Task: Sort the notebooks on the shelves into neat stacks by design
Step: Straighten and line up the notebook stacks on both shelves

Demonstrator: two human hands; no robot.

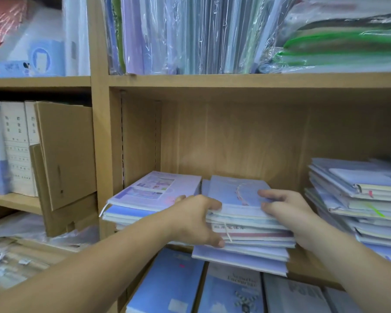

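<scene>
A middle stack of pale blue and lilac notebooks (239,193) lies on the wooden shelf (235,136), its lower books sticking out past the front edge. My left hand (196,220) grips the stack's left side, fingers on top and thumb low. My right hand (287,213) clamps its right side, fingers across the top cover. A second stack of notebooks (154,190) with a lilac printed cover sits right beside it on the left. A taller, uneven stack (359,199) lies at the right.
Plastic-wrapped folders (190,35) stand on the shelf above, green-edged packs (343,48) beside them. The left bay holds white binders (18,147) and leaning cardboard (66,154). Blue notebooks (172,283) lie on the lower shelf under my arms.
</scene>
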